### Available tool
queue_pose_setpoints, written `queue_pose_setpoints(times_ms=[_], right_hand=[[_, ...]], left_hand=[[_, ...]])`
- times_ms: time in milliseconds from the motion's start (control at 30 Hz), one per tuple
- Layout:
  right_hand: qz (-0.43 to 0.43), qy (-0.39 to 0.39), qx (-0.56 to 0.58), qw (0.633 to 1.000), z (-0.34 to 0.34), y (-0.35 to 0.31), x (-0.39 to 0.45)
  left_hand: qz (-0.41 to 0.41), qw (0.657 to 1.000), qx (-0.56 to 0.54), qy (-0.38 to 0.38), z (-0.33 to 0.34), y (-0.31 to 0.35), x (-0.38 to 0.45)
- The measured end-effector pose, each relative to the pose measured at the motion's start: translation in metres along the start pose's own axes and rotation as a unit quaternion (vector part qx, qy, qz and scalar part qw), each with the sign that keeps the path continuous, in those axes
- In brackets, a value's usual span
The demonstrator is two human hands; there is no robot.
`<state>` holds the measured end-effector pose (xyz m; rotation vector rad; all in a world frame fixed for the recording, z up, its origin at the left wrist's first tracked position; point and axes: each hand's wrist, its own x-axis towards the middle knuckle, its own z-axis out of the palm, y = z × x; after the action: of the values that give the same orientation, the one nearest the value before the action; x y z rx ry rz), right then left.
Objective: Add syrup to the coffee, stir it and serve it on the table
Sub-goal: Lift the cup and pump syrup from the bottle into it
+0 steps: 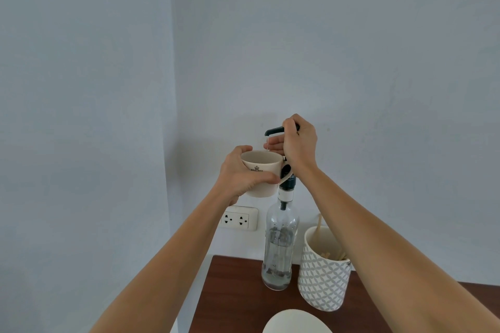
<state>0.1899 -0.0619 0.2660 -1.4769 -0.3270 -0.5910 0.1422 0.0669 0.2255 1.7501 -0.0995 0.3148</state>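
The left hand [243, 173] is wrapped around the mug [261, 173], fingers behind and thumb across the front, holding it in the air just under the spout [273, 131] of the pump. The right hand [299, 143] is closed over the pump head, palm pressing down, fingers curled beneath it on the far side. A thin thread of syrup hangs from the spout and meets the mug's rim at its far edge. The bottle [281, 246] stands on the tabletop [232, 295] straight below the right hand, with only a low pool of clear syrup left in its base.

The step in hand looks to be the syrup dose. To do it well, the mug should sit a little further under the spout, since the thread falls close to the rim and could run down the outside. Keeping the mug level matters, as any coffee inside cannot be seen from here. The press should go straight down, so the tall bottle does not tip; a slow release lets the pump refill from so little syrup. Wait for the last drip before drawing the mug away.

Just right of the bottle, below the right forearm, a patterned holder [323, 276] carries wooden sticks [319, 224], which should serve for stirring. A white dish [295, 323] lies nearest the person, between both forearms.
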Motion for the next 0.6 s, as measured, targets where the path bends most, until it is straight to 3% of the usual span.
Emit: queue_pose_setpoints(times_ms=[600], right_hand=[[0.011, -0.004, -0.013, 1.000, -0.0031, 0.0032, -0.0028]], left_hand=[[-0.007, 1.000, 0.007, -0.005, 0.0003, 0.0001, -0.0015]])
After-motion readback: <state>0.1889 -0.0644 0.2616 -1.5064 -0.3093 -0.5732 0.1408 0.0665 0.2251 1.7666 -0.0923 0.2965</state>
